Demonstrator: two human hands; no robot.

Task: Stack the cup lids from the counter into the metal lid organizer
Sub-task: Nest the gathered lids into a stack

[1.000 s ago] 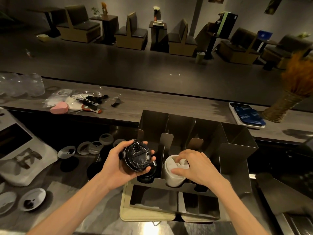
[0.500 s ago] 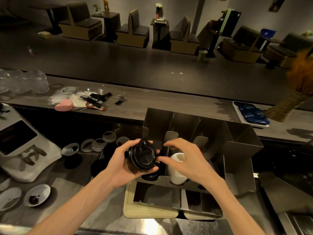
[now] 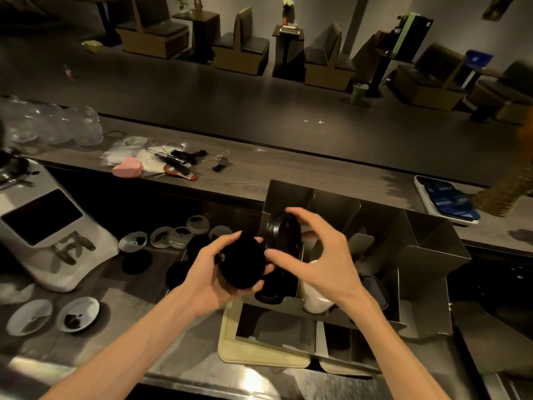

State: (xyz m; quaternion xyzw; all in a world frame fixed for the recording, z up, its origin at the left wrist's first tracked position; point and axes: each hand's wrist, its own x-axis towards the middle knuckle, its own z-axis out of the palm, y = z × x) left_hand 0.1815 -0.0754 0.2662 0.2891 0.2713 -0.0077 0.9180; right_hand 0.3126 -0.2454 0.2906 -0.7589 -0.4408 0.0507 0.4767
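Left hand (image 3: pixel 215 277) grip around black lids (image 3: pixel 240 262), right hand (image 3: pixel 320 256) grip pinching 1 black lid (image 3: pixel 284 233), steel counter (image 3: pixel 138 321), dim cafe booths (image 3: pixel 242 44)

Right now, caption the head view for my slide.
Left hand grips black lids; right hand lifts one lid over the metal organizer.

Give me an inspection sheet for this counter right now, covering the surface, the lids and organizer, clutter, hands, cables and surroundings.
Surface: steel counter below a wooden bar top.
Job's things: metal lid organizer holds a white lid stack and black lids; loose lids lie on the counter to its left.
Clutter: pink heart-shaped item, small tools and clear plastic cups on the bar top.
Hands: left hand grips a black lid stack; right hand pinches a single black lid, held on edge over the organizer.
Cables: nothing seen.
Surroundings: white machine at left; dim seating area with booth seats beyond.
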